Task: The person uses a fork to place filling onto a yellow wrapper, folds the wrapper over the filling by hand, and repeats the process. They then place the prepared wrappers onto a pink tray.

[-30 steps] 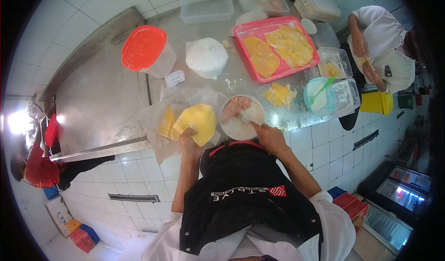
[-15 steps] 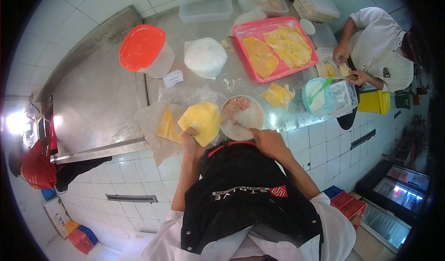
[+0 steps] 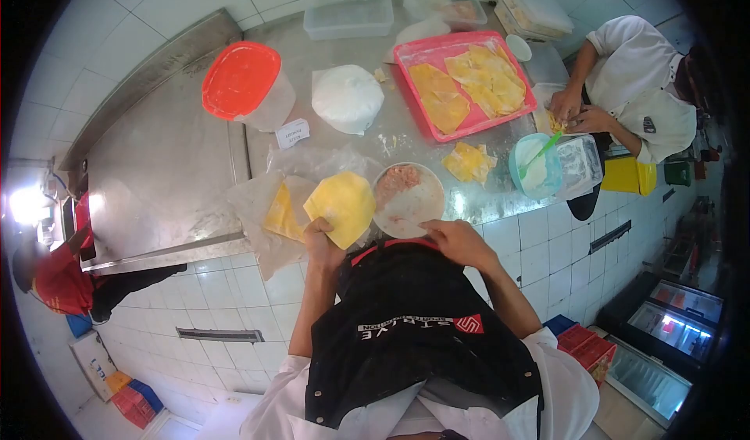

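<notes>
My left hand (image 3: 320, 241) pinches the lower edge of a yellow dough wrapper (image 3: 341, 206), held up just left of the bowl. A pale round bowl (image 3: 426, 194) stands at the table edge in front of me, with pinkish minced filling (image 3: 397, 182) along its upper left inside. My right hand (image 3: 461, 241) is closed at the bowl's lower right rim, on a thin utensil (image 3: 408, 222) that reaches low into the bowl; its tip is hard to make out. More yellow wrappers (image 3: 283, 215) lie on a plastic sheet (image 3: 248, 198) at the left.
A pink tray (image 3: 428, 130) of yellow wrappers lies beyond the bowl, with a loose wrapper pile (image 3: 470, 162) nearer. A blue bowl (image 3: 522, 176) holds a green spoon (image 3: 544, 153). A red-lidded tub (image 3: 242, 81) and white bag (image 3: 348, 99) stand behind. A co-worker (image 3: 637, 89) handles wrappers at right.
My right hand and the utensil have shifted slightly lower in the bowl. My left hand keeps the wrapper nearly in place. The co-worker's hands have come together.
</notes>
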The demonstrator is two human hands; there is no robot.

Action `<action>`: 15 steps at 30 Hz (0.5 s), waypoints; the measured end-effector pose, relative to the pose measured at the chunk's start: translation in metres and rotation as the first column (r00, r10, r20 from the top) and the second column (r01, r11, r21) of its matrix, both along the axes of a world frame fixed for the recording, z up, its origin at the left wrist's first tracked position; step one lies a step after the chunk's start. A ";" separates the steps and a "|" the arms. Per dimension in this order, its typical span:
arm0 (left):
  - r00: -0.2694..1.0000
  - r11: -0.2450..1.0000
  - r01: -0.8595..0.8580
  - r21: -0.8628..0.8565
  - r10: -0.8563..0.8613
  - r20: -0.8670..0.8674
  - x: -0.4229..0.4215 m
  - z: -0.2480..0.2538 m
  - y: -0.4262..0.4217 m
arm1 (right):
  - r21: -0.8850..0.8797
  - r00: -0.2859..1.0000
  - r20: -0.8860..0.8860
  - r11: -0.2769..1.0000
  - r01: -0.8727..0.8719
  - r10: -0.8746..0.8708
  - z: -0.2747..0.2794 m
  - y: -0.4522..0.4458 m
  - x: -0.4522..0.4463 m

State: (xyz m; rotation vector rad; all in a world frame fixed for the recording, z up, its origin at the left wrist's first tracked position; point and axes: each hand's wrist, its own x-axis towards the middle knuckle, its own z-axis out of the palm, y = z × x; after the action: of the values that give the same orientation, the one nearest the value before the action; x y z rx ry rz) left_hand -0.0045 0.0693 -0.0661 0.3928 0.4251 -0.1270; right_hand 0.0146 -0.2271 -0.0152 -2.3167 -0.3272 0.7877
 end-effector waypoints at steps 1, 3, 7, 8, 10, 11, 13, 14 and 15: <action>1.000 1.000 0.007 -0.016 -0.007 -0.001 0.000 -0.002 0.001 | 0.108 0.999 -0.016 0.994 0.033 -0.032 -0.003 -0.009 0.002; 1.000 0.999 0.016 -0.048 -0.016 -0.003 -0.001 -0.007 0.003 | 0.277 0.992 -0.083 0.955 0.111 -0.091 0.000 -0.022 0.007; 0.991 0.981 0.130 -0.145 -0.126 0.034 -0.005 -0.003 0.004 | 0.512 0.971 -0.175 0.828 0.230 -0.162 0.036 -0.026 0.016; 0.985 0.967 0.167 -0.191 -0.156 0.068 -0.006 -0.001 0.003 | 0.551 0.972 -0.167 0.802 0.230 -0.164 0.041 -0.024 0.017; 0.973 0.930 0.228 -0.289 -0.204 0.111 -0.008 0.001 -0.001 | 0.609 0.979 -0.113 0.766 0.205 -0.173 0.045 -0.016 0.017; 0.968 0.907 0.249 -0.340 -0.221 0.120 -0.009 0.000 -0.002 | 0.628 0.982 -0.065 0.758 0.179 -0.178 0.046 -0.009 0.019; 0.962 0.881 0.271 -0.387 -0.236 0.136 -0.010 0.007 -0.008 | 0.624 0.984 -0.024 0.766 0.153 -0.177 0.047 -0.001 0.022; 0.962 0.882 0.272 -0.384 -0.234 0.144 -0.010 0.011 -0.012 | 0.602 0.985 -0.031 0.784 0.153 -0.168 0.049 0.001 0.023; 0.961 0.884 0.271 -0.381 -0.230 0.151 -0.010 0.015 -0.014 | 0.579 0.987 -0.037 0.801 0.151 -0.159 0.049 0.002 0.024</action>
State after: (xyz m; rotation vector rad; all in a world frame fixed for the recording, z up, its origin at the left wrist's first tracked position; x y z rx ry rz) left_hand -0.0140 0.0549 -0.0509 0.0471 0.2360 -0.4390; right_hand 0.0390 -0.2250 0.0340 -1.7387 -0.3244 0.4969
